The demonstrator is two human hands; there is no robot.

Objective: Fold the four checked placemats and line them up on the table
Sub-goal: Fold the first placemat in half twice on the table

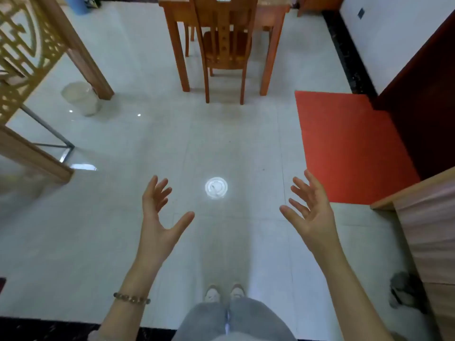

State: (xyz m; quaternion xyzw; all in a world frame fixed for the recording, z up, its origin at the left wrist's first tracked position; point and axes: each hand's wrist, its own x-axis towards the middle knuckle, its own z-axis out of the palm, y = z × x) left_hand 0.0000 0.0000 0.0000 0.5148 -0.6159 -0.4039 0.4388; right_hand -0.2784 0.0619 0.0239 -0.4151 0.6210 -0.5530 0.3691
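Note:
No checked placemat shows anywhere in the head view. My left hand (157, 217) is raised in front of me over the pale tiled floor, fingers spread, palm turned inward, holding nothing; a bead bracelet circles its wrist. My right hand (311, 212) is held up at the same height to the right, fingers apart and empty. The wooden table (172, 25) stands far ahead at the top of the view, with only its legs and front edge visible.
A wooden chair (225, 45) is tucked under the table. A red mat (349, 143) lies on the floor at right beside a dark door. A carved wooden screen (29, 57) and a clear bin (81, 97) stand at left; a wood cabinet (428, 230) at right.

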